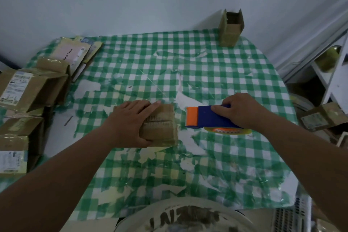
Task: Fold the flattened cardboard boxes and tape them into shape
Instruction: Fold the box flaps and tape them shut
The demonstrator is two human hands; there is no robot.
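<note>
A small brown cardboard box [162,128] stands on the green checked tablecloth [188,73] in the middle of the table, its top flaps folded shut with a seam across. My left hand [130,120] lies over its left side, fingers stretched across the top and thumb down the near face. Just right of the box, my right hand [243,109] grips a blue and orange tape dispenser [211,117] that carries a yellowish tape roll [228,131] underneath. Its orange end points toward the box, a small gap away.
Folded and flattened cardboard boxes [28,88] are piled along the table's left edge. An open upright box [230,28] stands at the far right corner by the wall. Another box [320,117] and white shelving [331,66] lie off the right side. The cloth is worn and patchy.
</note>
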